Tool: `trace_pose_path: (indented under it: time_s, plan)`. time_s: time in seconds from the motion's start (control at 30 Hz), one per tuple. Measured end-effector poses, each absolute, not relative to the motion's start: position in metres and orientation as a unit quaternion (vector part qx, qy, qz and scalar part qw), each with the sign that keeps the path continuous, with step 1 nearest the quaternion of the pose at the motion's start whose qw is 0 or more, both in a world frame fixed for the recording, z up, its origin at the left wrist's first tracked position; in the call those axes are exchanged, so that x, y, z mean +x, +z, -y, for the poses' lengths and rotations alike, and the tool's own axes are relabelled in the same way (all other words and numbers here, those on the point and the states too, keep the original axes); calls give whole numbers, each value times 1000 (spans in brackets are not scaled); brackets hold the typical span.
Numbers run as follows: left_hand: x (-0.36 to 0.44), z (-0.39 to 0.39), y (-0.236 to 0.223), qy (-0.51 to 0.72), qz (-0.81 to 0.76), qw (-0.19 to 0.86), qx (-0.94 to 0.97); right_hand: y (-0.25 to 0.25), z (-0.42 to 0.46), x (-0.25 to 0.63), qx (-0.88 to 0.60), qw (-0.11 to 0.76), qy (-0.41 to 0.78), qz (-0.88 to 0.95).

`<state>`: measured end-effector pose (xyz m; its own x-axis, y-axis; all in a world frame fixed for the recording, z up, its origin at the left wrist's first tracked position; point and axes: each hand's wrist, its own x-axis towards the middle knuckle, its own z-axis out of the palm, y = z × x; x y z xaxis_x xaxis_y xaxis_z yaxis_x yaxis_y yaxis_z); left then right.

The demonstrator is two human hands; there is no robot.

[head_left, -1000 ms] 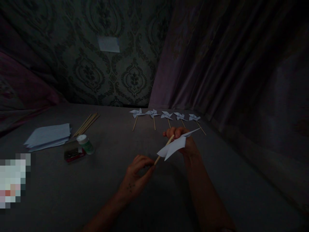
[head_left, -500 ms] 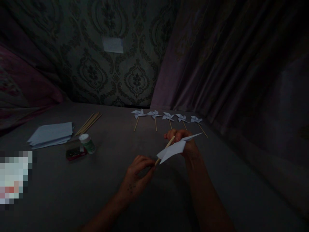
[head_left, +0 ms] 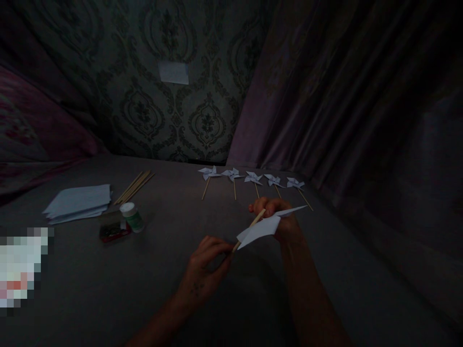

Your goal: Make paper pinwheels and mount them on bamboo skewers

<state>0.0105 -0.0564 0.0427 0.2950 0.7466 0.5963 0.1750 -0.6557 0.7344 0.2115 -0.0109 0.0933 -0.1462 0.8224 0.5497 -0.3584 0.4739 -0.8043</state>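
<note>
Between my hands is a white paper pinwheel (head_left: pixel 261 232), its blades seen nearly edge-on. Its wooden stick (head_left: pixel 258 217) slants from upper right to lower left behind the paper. My left hand (head_left: pixel 210 264) pinches the stick's lower end between thumb and fingers. My right hand (head_left: pixel 280 212) is curled around the pinwheel's far side near the stick's upper end; the blades partly hide its fingers. Beyond the hands, several finished pinwheels (head_left: pixel 232 174) lie in a row on the grey surface (head_left: pixel 173 212).
At left lie a stack of white paper (head_left: pixel 79 201) and several loose wooden sticks (head_left: pixel 133 187). A white-capped bottle (head_left: pixel 132 218) stands beside a small open box (head_left: pixel 114 230) of dark bits. A patterned wall (head_left: pixel 144 111) rises behind, with a curtain (head_left: pixel 325 96) at right.
The whole view has shifted slightly, everything sitting a little lower. Both hands keep their hold on the pinwheel, which has barely moved.
</note>
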Motion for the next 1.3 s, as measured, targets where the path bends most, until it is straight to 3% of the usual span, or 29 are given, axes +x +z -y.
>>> trace_pose_path:
  time_s: [0.67,1.07,1.3]
  plan:
    - [7,53,39,567,-321,192,733,105,26,209,-225,611,383,655]
    - [7,53,38,490,-376,509,599,138,57,186,-273,562,158,765]
    - [6,56,44,492,-407,508,578,145,71,176,-280,554,48,782]
